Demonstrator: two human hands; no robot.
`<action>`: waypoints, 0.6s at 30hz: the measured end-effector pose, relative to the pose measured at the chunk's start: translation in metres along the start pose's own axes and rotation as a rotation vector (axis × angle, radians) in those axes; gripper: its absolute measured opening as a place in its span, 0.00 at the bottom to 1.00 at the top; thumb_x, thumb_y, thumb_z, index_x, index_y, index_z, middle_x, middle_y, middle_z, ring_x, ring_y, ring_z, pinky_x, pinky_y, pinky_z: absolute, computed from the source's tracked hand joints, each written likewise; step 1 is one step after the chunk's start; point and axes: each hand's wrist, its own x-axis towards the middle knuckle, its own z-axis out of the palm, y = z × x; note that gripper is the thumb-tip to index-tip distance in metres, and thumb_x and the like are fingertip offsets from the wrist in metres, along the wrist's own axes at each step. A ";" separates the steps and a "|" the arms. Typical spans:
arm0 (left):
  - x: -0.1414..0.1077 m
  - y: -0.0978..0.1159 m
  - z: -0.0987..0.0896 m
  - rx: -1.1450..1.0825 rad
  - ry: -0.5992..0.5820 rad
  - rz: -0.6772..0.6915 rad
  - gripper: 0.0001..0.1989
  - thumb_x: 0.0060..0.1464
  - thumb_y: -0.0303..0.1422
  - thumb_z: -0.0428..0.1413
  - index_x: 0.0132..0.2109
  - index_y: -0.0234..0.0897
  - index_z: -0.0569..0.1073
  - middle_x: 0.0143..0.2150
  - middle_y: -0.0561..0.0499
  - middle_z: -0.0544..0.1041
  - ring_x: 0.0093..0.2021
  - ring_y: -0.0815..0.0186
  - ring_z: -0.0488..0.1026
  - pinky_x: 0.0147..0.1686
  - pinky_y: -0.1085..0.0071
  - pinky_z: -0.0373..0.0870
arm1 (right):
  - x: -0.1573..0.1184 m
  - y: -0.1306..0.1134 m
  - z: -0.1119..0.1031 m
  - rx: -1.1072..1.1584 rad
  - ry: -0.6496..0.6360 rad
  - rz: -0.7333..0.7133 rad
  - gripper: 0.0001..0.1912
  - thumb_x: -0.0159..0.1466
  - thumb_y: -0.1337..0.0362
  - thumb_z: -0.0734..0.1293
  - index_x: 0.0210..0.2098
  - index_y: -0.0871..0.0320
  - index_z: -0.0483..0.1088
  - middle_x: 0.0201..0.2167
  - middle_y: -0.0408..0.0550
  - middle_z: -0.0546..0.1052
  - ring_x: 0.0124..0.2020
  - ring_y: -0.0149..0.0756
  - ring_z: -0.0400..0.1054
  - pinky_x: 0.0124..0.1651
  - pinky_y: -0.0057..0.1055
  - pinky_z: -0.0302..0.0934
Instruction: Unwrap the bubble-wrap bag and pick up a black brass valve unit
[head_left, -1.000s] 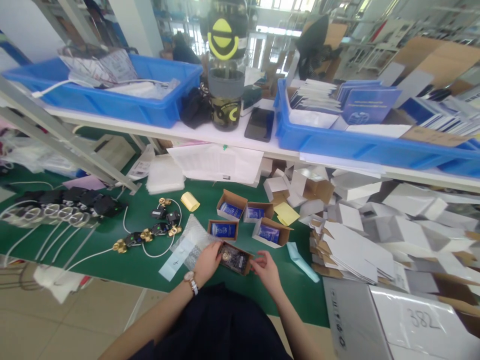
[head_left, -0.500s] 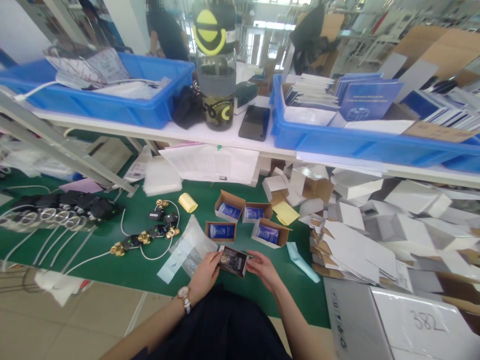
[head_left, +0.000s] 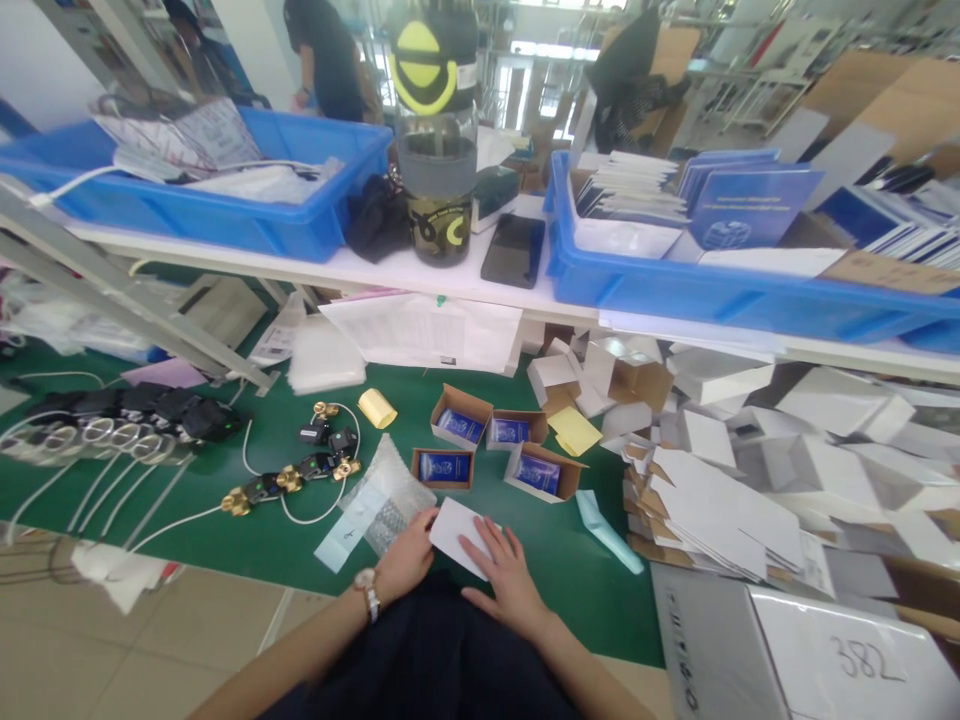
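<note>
A small white box (head_left: 452, 530), its plain white face up, lies at the green table's front edge. My left hand (head_left: 407, 552) grips the box's left side, with thumb and fingers closed on it. Across the box's right part lies my right hand (head_left: 504, 570), its fingers spread over the white face. Behind them stand several open cartons with blue printed booklets inside, among them one (head_left: 442, 467) just beyond the box. Bubble wrap (head_left: 390, 490) and a pale blue strip (head_left: 351, 530) are left of my left hand.
Black-and-brass parts with white tubes (head_left: 289, 480) lie left. Folded white cartons (head_left: 720, 510) pile up right, beside a large box marked 382 (head_left: 855, 650). Above, a shelf holds blue bins (head_left: 712, 285), a bottle (head_left: 439, 170) and a phone (head_left: 514, 250). A person (head_left: 326, 60) stands far back.
The box was open with dark contents showing; now a white face covers its top. My right hand has moved left from the box's right edge onto that face.
</note>
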 end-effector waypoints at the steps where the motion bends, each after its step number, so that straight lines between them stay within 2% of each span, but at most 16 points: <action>1: -0.003 0.000 -0.005 0.001 0.021 -0.035 0.19 0.53 0.17 0.47 0.41 0.37 0.78 0.48 0.45 0.76 0.49 0.59 0.74 0.53 0.62 0.73 | -0.003 0.000 0.003 -0.008 -0.014 0.032 0.37 0.66 0.51 0.68 0.70 0.42 0.51 0.73 0.55 0.52 0.73 0.57 0.45 0.67 0.64 0.48; 3: -0.006 -0.001 -0.016 0.015 0.064 -0.089 0.17 0.56 0.18 0.44 0.37 0.36 0.76 0.42 0.44 0.76 0.43 0.60 0.75 0.48 0.62 0.74 | -0.003 -0.001 0.009 -0.028 -0.017 0.092 0.31 0.67 0.55 0.68 0.67 0.40 0.59 0.73 0.52 0.54 0.73 0.56 0.46 0.67 0.63 0.47; 4: -0.004 0.000 -0.020 0.020 0.060 -0.072 0.16 0.58 0.20 0.44 0.40 0.36 0.75 0.44 0.44 0.75 0.45 0.60 0.75 0.49 0.61 0.73 | -0.001 -0.001 0.012 -0.042 -0.012 0.115 0.30 0.65 0.58 0.70 0.64 0.40 0.63 0.72 0.51 0.56 0.72 0.56 0.46 0.68 0.63 0.46; 6: 0.005 0.001 -0.024 0.037 -0.048 0.069 0.16 0.57 0.23 0.51 0.51 0.37 0.73 0.56 0.42 0.72 0.57 0.57 0.71 0.57 0.59 0.69 | 0.008 -0.004 0.017 -0.069 0.006 0.166 0.35 0.59 0.62 0.75 0.64 0.45 0.64 0.71 0.53 0.58 0.71 0.57 0.49 0.68 0.61 0.47; 8: 0.019 0.000 -0.021 0.099 -0.211 0.225 0.32 0.50 0.26 0.61 0.63 0.39 0.65 0.68 0.40 0.63 0.68 0.52 0.60 0.65 0.56 0.62 | 0.016 -0.008 0.019 -0.088 0.026 0.228 0.46 0.54 0.64 0.78 0.68 0.52 0.58 0.70 0.59 0.58 0.69 0.58 0.53 0.67 0.57 0.51; 10: 0.033 -0.003 -0.014 0.199 -0.303 0.275 0.45 0.44 0.26 0.67 0.68 0.40 0.59 0.72 0.37 0.57 0.72 0.47 0.52 0.67 0.52 0.56 | 0.022 -0.010 0.019 -0.112 0.035 0.263 0.53 0.53 0.62 0.79 0.71 0.56 0.52 0.69 0.64 0.60 0.65 0.59 0.56 0.64 0.56 0.55; 13: 0.044 -0.010 -0.001 0.290 -0.300 0.279 0.48 0.44 0.25 0.68 0.70 0.38 0.56 0.70 0.35 0.62 0.70 0.47 0.57 0.66 0.53 0.58 | 0.023 -0.007 0.014 -0.160 0.016 0.218 0.51 0.56 0.61 0.78 0.71 0.55 0.51 0.66 0.64 0.64 0.61 0.59 0.59 0.61 0.55 0.57; 15: 0.042 -0.013 0.006 0.310 -0.275 0.301 0.47 0.47 0.27 0.68 0.70 0.38 0.55 0.67 0.35 0.65 0.68 0.47 0.61 0.64 0.54 0.61 | 0.019 -0.001 0.009 -0.183 0.001 0.165 0.48 0.59 0.61 0.75 0.72 0.53 0.49 0.65 0.63 0.64 0.61 0.57 0.59 0.62 0.55 0.56; 18: 0.034 -0.012 0.016 0.343 -0.258 0.322 0.46 0.51 0.32 0.67 0.71 0.38 0.53 0.67 0.35 0.65 0.67 0.46 0.61 0.62 0.53 0.63 | 0.010 0.010 0.001 -0.198 -0.031 0.088 0.45 0.62 0.59 0.73 0.72 0.49 0.48 0.66 0.61 0.63 0.63 0.56 0.58 0.64 0.55 0.54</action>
